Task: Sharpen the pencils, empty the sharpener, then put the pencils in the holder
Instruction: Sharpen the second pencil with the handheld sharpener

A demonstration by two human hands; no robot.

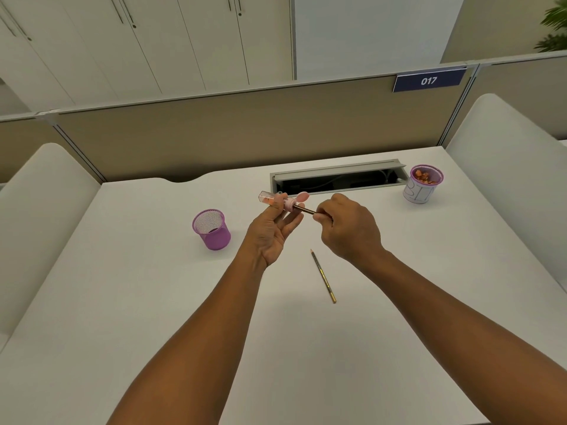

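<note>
From the head view, the white desk (153, 302) is lying wide and bare around both forearms, with its back edge meeting the beige partition (245, 133) at 12 o'clock. The left hand (270, 231) is pinching a pink sharpener (280, 202) between thumb and fingers, its other fingers lying loose. The right hand (349, 228) is curling round a pencil (305, 210) whose tip is sitting inside the sharpener. A second pencil (323, 276) is lying on the desk at 6 o'clock from the right hand. The purple mesh holder (211, 230) is standing at 9 o'clock from the left hand, and a cup of shavings (422, 190) at 2 o'clock, near the cable slot (337, 179).
</note>
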